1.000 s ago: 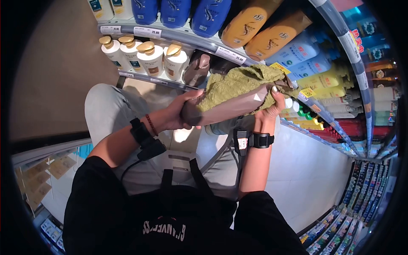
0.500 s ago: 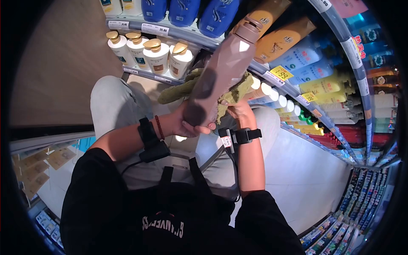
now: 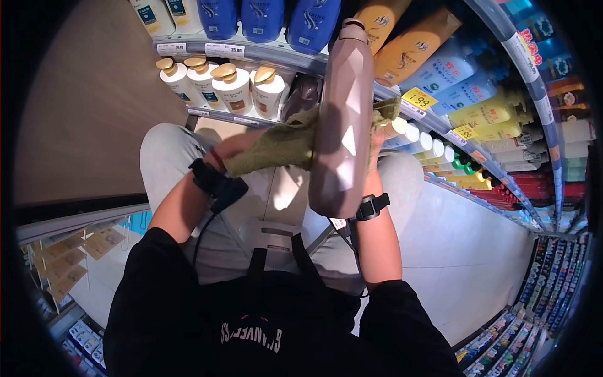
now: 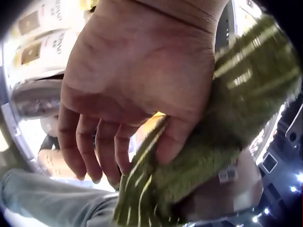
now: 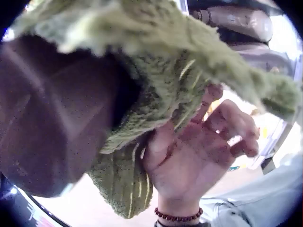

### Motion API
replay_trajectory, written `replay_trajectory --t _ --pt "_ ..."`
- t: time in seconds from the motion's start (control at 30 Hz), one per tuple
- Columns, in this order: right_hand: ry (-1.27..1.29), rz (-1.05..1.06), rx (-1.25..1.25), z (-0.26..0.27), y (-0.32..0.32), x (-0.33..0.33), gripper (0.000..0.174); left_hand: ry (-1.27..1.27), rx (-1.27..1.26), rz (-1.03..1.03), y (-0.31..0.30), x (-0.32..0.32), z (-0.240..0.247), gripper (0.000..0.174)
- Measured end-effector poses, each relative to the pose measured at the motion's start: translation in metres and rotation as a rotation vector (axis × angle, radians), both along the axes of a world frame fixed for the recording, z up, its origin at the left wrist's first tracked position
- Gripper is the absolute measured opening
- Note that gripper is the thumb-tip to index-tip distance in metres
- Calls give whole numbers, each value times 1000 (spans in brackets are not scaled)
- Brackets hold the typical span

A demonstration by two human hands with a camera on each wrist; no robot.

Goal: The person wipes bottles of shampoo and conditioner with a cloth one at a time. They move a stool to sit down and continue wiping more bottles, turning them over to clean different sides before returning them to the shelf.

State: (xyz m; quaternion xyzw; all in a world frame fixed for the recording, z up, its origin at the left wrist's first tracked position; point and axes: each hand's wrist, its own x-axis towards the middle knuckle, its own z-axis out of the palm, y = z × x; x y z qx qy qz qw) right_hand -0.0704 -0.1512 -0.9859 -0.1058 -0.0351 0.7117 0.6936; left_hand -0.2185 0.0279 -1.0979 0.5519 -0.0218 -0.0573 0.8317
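Note:
A mauve, faceted shampoo bottle (image 3: 342, 119) stands nearly upright in the air in the head view, its cap end toward the shelf. My right hand (image 3: 375, 151) grips it from behind through a green cloth (image 3: 286, 143); most of that hand is hidden by the bottle. The cloth spreads out on both sides of the bottle. My left hand (image 4: 137, 71) pinches the cloth's edge between thumb and forefinger, its other fingers hanging loosely bent. In the head view the cloth covers this hand. The right wrist view shows the bottle's dark base beside the cloth.
White pump bottles (image 3: 232, 88) with gold tops stand on the lower shelf, a dark bottle (image 3: 303, 97) beside them. Blue bottles (image 3: 260, 22) and orange bottles (image 3: 418, 50) line the shelf above. Yellow price tags (image 3: 418, 99) hang on the shelf edge. My bent knees flank the hands.
The bottle has swung from lying across to nearly upright, cap end up. My left hand has let go of its base and taken the cloth, now drawn out leftward.

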Motion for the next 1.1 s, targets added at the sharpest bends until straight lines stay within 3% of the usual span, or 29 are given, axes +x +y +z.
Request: replay_trajectory --t 0.07,0.13,0.17,0.27,0.3,0.37,0.47,0.5,0.57,0.63,0.73,0.77,0.87,0.93,0.97,1.0,1.1 --pt "106 -2 8 1 1 -4 58 56 240 190 3 8 73 42" --pt "108 -31 16 -9 7 -8 57 -48 -161 270 3 7 95 48" --pt "80 -60 22 -19 12 -9 57 -100 -363 309 1 8 98 52" --pt "5 -138 32 -36 21 -21 55 -301 -452 266 -12 10 87 65" --pt "-23 -154 34 -37 23 -26 55 -182 -439 365 -17 9 82 72" --pt "-50 -173 61 -29 24 -39 38 -128 -477 321 -15 5 79 72" --pt "-334 -181 78 -7 21 -47 41 -54 -430 358 -15 1 86 69" --pt "-721 -256 37 8 17 -52 48 -31 -395 391 -14 0 91 68" --pt "-1219 -328 2 25 16 -54 51 -47 -311 477 -16 2 108 64" --pt "-1438 -332 20 32 20 -51 42 -21 -327 540 -15 3 110 61" --pt "-1457 -427 105 -27 33 -37 33 28 -410 596 -7 0 107 56" --pt "-1350 -373 62 -29 33 -35 33 7 -379 617 -5 0 111 55" --pt "-233 -109 -161 -30 32 -23 35 -15 -301 748 3 -3 110 50" --pt "-47 -61 -221 -32 29 -15 34 -41 -187 812 11 -4 100 52" --pt "-64 -109 -246 -35 29 -14 32 -114 -199 908 2 -2 112 44" --pt "-39 -132 -250 -38 27 -13 31 -153 -122 964 -5 1 119 48" --pt "30 -198 -296 -45 25 -10 31 -219 266 924 -7 5 115 53"
